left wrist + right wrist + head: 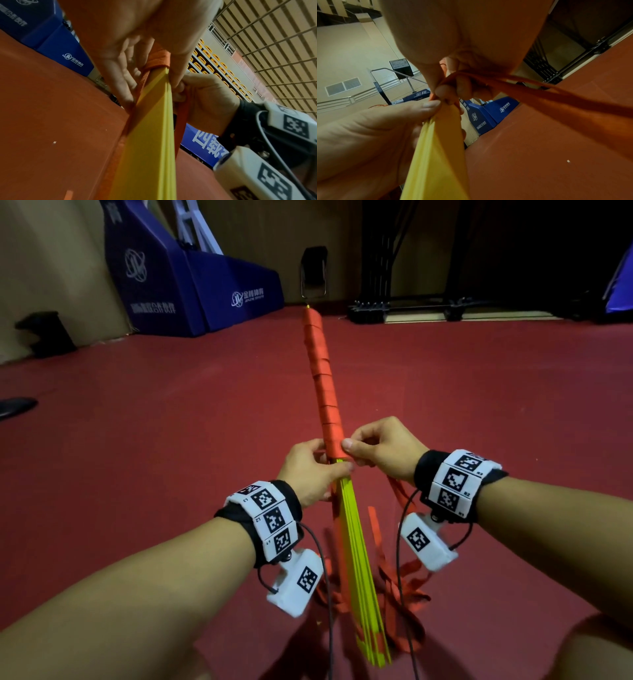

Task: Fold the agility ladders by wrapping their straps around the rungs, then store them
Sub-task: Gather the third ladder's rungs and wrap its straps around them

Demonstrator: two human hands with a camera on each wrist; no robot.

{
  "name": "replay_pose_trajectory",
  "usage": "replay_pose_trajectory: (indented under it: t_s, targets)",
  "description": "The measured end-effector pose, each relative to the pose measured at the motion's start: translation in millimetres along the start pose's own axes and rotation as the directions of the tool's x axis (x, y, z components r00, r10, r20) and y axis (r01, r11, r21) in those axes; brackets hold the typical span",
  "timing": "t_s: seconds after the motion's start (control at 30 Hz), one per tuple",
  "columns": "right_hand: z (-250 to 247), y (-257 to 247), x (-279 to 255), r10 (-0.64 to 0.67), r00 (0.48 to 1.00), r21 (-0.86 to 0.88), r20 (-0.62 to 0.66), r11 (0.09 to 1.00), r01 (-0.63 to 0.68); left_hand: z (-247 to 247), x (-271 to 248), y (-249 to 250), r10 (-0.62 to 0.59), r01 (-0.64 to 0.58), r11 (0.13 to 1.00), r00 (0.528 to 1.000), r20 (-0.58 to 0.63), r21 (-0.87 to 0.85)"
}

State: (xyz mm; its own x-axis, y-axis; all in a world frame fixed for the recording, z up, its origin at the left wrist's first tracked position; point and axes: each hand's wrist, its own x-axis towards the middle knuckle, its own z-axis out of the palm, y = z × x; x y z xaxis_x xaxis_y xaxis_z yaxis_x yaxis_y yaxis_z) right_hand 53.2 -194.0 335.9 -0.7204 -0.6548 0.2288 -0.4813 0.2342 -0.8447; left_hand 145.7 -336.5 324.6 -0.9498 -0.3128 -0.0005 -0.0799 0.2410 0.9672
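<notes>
A bundle of yellow ladder rungs (356, 549) is held out in front of me above the red floor. Its far half is wound in orange strap (322, 378); the near half is bare yellow. My left hand (308, 470) grips the bundle just below the last winding, thumb on top. My right hand (373, 446) pinches the orange strap (513, 83) against the bundle at that winding. Loose strap loops (404, 577) hang under the near end. In the left wrist view the yellow rungs (154, 121) run between my fingers (126, 75).
Blue padded basketball-stand bases (191, 285) stand at the back left by the wall. A black folding chair (313, 272) sits beyond the bundle's far tip. Black metal frames (404, 309) lie at the back right. Red floor (154, 440) spreads all round.
</notes>
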Motion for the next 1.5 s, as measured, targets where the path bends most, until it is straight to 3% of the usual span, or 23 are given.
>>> replay_pose_trajectory:
  t_s: [0.23, 0.63, 1.5]
  targets:
    - [-2.9, 4.4, 2.7, -0.038, 0.999, 0.095, 0.009, 0.995, 0.037, 1.1, 0.8, 5.7, -0.006, 0.002, 0.997, 0.998, -0.061, -0.074]
    - [-5.0, 14.6, 0.3, 0.021, 1.0, -0.063, 0.013, 0.998, -0.021, 1.3, 2.3, 11.1, -0.013, -0.012, 0.983, 0.99, -0.138, -0.182]
    - [-11.4, 5.8, -2.4, -0.019, 0.991, 0.067, 0.133, 0.998, 0.01, -7.7, -7.1, 16.8, -0.099, 0.087, 0.941, 0.995, -0.02, -0.328]
